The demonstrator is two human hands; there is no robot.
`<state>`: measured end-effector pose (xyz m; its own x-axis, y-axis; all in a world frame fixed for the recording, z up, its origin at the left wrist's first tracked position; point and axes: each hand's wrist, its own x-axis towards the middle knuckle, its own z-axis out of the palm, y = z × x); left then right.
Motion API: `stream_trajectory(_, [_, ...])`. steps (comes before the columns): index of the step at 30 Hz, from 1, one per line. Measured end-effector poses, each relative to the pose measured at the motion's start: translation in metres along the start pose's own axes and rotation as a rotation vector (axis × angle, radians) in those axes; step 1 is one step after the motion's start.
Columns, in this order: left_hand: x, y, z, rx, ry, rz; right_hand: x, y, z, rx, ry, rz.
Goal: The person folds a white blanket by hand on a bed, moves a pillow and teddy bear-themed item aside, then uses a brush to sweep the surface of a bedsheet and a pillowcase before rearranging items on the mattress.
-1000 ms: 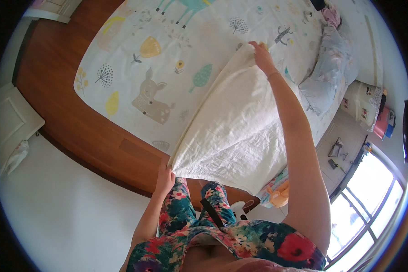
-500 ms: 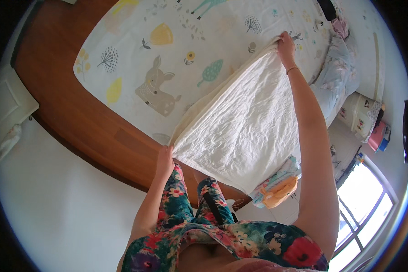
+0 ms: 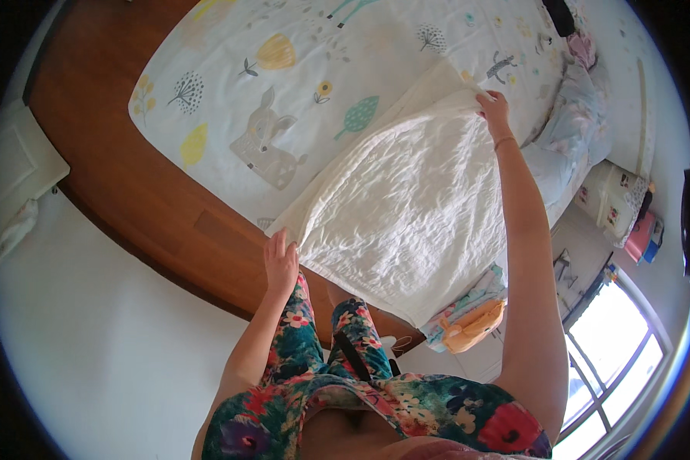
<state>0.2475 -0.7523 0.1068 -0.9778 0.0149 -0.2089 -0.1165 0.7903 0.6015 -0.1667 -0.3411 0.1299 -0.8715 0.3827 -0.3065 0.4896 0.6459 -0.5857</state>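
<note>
The white cloth (image 3: pixel 406 211) is wrinkled, one edge pinched by my left hand (image 3: pixel 282 264) and right hand (image 3: pixel 495 113). The pale patterned container (image 3: pixel 610 201) conceals its contents.

White cloth (image 3: pixel 414 207) in right grip (image 3: pixel 486 103)

Left of the brown wooden bed frame (image 3: pixel 142 203): a white panelled door (image 3: pixel 27 157), a limp white cloth (image 3: pixel 17 230) near it. Well to the frame's right: crumpled pale-blue floral bedding (image 3: pixel 569 138), a dusty-pink cloth (image 3: pixel 582 49) beside it. Off the frame's near right corner: a rounded orange fabric item (image 3: pixel 475 326) against pale-blue patterned fabric (image 3: pixel 479 290). Farther right of the frame: a white patterned container (image 3: pixel 609 199), a pink box-like thing (image 3: pixel 639 236), a dark-barred glass window (image 3: pixel 609 326).
</note>
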Motion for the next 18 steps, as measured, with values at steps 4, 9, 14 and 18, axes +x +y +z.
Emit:
stream_trajectory(4, [-0.017, -0.011, 0.017, -0.099, -0.119, -0.046, -0.018, 0.021, -0.043, 0.153, 0.026, 0.169])
stream_trajectory(9, [-0.011, -0.019, 0.033, -0.240, -0.036, -0.060, -0.030, 0.041, -0.058, 0.175, 0.064, 0.269])
stream_trajectory(14, [-0.012, -0.020, 0.038, -0.407, -0.151, -0.207, -0.030, 0.045, -0.060, 0.159, -0.028, 0.205])
stream_trajectory(18, [-0.017, -0.011, 0.031, -0.468, -0.160, -0.210, -0.037, 0.054, -0.072, 0.144, -0.009, 0.270])
